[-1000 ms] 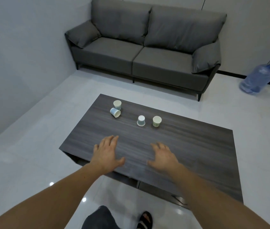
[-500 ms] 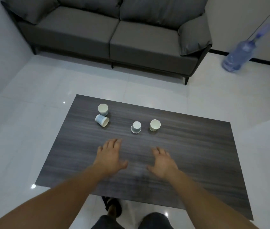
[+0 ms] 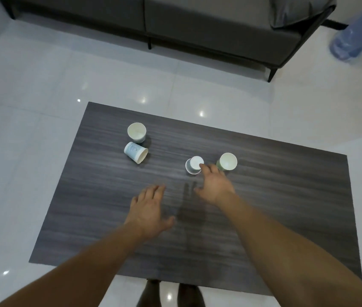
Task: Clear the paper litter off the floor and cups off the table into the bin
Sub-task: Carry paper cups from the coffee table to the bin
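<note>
Four small paper cups sit on the dark wood-grain bench point(image 3: 286, 196). Toward its far left, a pale cup point(image 3: 136, 132) stands upright, with a light-blue cup point(image 3: 135, 152) lying on its side just beside it. Nearer the middle, a blue-grey cup point(image 3: 194, 165) stands upside down near an upright green cup point(image 3: 227, 161).

1. This is a living room or lounge, seen from above by someone standing at a low desk point(image 3: 275, 207).
2. A grey fabric sofa point(image 3: 197, 23) with a padded arm and thin dark legs runs along the far side.
3. The desk has a dark wood-grain top, like a coffee table, and sits near the sofa.
4. The floor point(image 3: 43, 85) is glossy white tile that reflects small bright spots of light.
5. A large blue water bottle point(image 3: 357, 36), blurred, is at the far right.
</note>
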The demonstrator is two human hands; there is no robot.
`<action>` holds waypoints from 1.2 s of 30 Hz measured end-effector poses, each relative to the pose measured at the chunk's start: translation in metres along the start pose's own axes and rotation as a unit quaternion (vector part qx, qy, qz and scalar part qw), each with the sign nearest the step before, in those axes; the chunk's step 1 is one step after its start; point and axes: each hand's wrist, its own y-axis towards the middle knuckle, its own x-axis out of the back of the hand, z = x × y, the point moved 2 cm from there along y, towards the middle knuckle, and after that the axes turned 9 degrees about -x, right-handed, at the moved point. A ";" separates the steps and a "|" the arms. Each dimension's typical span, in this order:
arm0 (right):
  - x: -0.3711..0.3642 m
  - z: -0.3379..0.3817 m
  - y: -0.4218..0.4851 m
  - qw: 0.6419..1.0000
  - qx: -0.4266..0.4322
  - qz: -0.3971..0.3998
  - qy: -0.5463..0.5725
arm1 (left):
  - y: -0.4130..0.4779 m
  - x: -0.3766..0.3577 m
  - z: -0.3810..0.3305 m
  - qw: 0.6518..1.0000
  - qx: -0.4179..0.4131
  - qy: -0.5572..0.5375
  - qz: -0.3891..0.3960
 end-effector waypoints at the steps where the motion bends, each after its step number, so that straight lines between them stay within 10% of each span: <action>1: -0.001 0.005 0.015 1.000 0.004 -0.006 -0.006 | 0.008 -0.004 0.004 1.000 0.003 -0.002 0.001; 13: -0.045 0.003 0.114 0.998 0.034 0.003 -0.051 | 0.079 -0.042 0.021 0.996 0.015 -0.088 -0.017; 28: 0.010 -0.034 0.053 0.876 0.093 0.123 0.457 | 0.101 -0.009 -0.036 0.957 -0.090 -0.259 -0.093; 33: 0.007 -0.075 0.099 0.987 0.057 -0.123 0.085 | 0.097 -0.031 -0.026 0.975 -0.016 -0.213 -0.061; 36: 0.000 -0.095 0.127 0.995 0.019 -0.078 -0.055 | 0.088 -0.045 -0.019 0.979 0.002 -0.195 -0.050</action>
